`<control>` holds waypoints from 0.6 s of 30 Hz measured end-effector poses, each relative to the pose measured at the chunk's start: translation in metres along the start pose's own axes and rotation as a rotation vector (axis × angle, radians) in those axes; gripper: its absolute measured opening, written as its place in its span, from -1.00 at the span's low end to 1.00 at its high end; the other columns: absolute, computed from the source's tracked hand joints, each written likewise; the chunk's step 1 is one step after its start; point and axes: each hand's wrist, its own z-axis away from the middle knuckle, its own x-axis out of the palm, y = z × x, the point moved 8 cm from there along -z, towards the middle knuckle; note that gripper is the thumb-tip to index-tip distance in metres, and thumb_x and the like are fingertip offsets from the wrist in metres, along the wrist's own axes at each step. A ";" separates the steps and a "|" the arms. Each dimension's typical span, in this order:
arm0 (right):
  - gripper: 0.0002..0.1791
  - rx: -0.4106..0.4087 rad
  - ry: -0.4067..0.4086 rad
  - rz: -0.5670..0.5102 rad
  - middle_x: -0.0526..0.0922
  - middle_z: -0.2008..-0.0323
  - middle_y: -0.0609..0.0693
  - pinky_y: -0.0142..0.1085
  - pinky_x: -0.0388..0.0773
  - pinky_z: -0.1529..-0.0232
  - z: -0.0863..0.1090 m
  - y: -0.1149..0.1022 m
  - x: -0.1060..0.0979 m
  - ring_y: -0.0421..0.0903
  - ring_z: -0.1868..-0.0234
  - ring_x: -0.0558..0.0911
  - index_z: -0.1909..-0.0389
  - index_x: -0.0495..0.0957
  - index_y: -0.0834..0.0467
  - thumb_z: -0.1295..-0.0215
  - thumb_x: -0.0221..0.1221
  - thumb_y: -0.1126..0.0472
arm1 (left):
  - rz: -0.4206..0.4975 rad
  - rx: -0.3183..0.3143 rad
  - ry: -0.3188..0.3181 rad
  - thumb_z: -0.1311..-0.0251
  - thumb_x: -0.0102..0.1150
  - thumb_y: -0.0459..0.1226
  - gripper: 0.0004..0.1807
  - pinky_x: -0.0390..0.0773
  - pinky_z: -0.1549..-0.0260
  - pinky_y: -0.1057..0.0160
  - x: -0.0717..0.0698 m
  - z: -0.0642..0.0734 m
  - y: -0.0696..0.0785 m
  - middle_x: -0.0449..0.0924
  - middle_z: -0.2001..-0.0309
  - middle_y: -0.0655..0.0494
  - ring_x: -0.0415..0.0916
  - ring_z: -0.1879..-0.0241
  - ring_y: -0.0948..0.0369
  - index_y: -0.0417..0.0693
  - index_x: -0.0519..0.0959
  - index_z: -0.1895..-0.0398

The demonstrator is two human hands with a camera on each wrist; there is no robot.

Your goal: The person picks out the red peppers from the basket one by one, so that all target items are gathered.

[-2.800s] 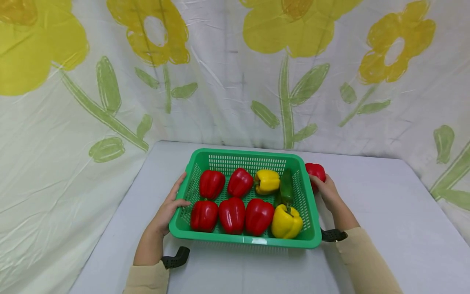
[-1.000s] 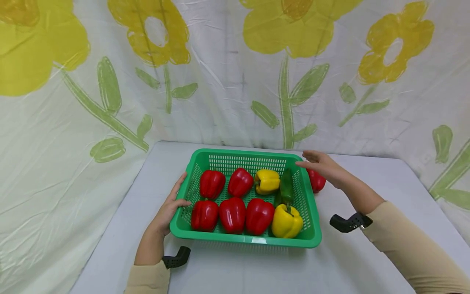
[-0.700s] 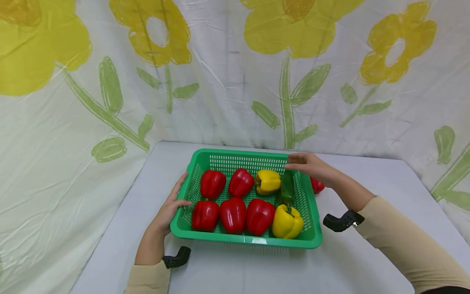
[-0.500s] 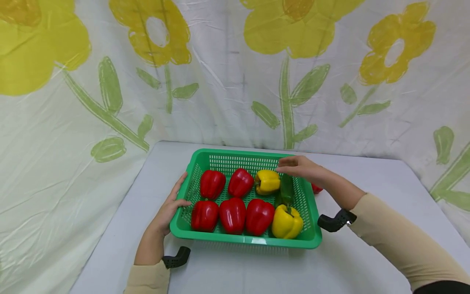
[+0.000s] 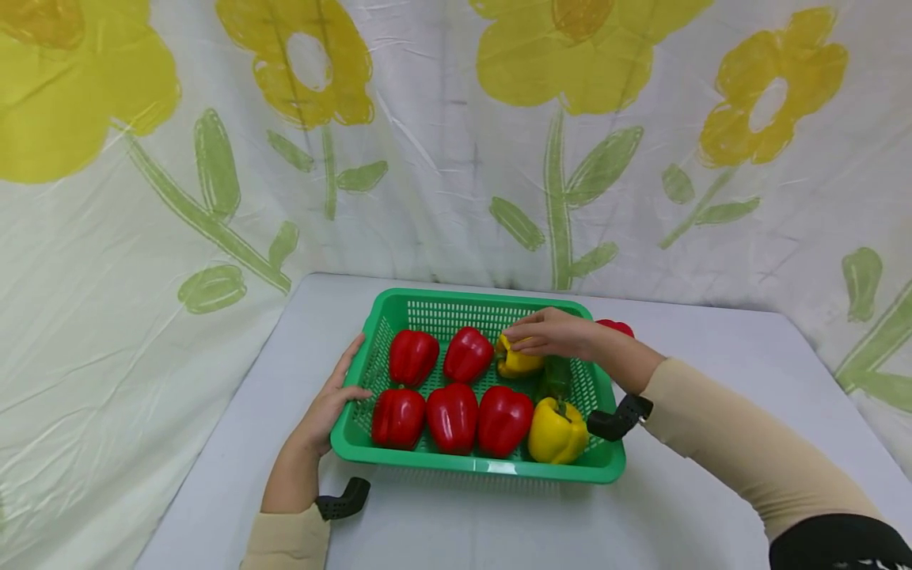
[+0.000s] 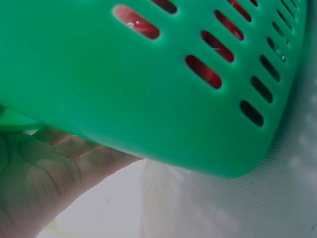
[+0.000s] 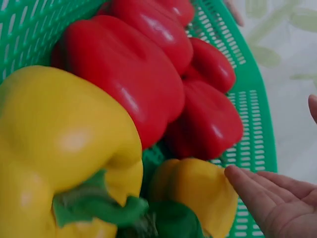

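A green plastic basket [image 5: 473, 465] on the table holds red bell peppers [image 5: 451, 417], two yellow bell peppers and dark green long peppers [image 5: 554, 378]. My left hand [image 5: 324, 412] holds its left rim, thumb over the edge and fingers along the outer wall; the left wrist view shows the palm [image 6: 44, 183] beside that wall. Over the back yellow bell pepper [image 5: 514, 364] lies my right hand [image 5: 556, 334], fingers extended. In the right wrist view a fingertip [image 7: 235, 173] is at this pepper's edge; contact is unclear. The front yellow bell pepper [image 5: 558, 431] sits at the basket's near right corner.
Outside the basket on the right, another red bell pepper [image 5: 618, 327] is partly hidden by my right forearm. The white table [image 5: 712, 380] extends to both sides. Behind it hangs a white cloth [image 5: 442, 198] painted with yellow flowers.
My right hand has left the red bell pepper outside the basket, risen over the right rim and moved left to the back yellow bell pepper. The left hand and basket stay put.
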 end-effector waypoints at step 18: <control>-0.39 0.145 0.000 -0.025 0.20 -0.34 0.26 -0.08 0.28 -0.27 -0.032 0.006 0.031 0.20 -0.34 0.25 -0.17 0.21 0.40 -0.27 0.10 0.07 | 0.004 -0.004 0.003 -0.15 -0.24 -0.49 -0.12 0.21 -0.21 0.00 0.000 -0.001 0.000 -0.35 -0.49 0.11 -0.21 -0.44 -0.08 0.39 -0.21 -0.47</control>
